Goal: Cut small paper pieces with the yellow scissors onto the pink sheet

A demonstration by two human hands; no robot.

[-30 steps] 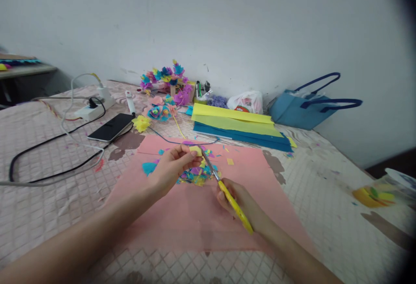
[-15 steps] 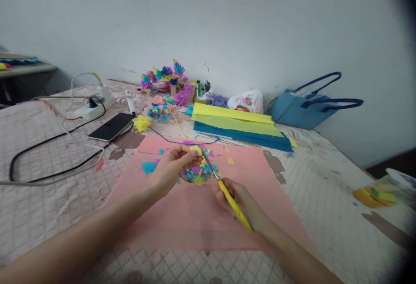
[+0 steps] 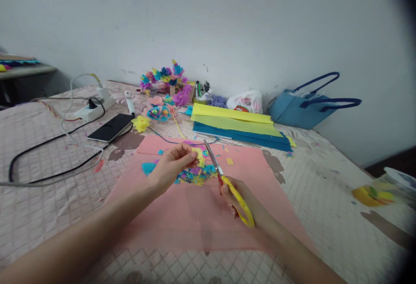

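Note:
My left hand [image 3: 170, 167] pinches a small yellow paper piece [image 3: 196, 151] between thumb and fingertips, above a pile of coloured paper scraps [image 3: 195, 175]. My right hand [image 3: 242, 201] is closed around the yellow handles of a pair of scissors [image 3: 227, 181]. The metal blades point up and away, their tips just right of the yellow piece. Both hands are over a large pink paper sheet [image 3: 201, 214] spread on the checked table cover.
Folded yellow and blue paper sheets [image 3: 237, 124] lie behind the pink sheet. Paper flowers [image 3: 164, 80] stand at the back wall. A phone [image 3: 110, 127], a power strip [image 3: 92, 108] and cables lie at the left. A blue bag [image 3: 302, 106] sits at the right.
The scissors have swung more upright and moved slightly right, away from the yellow piece. My left hand has stayed almost in place with the piece.

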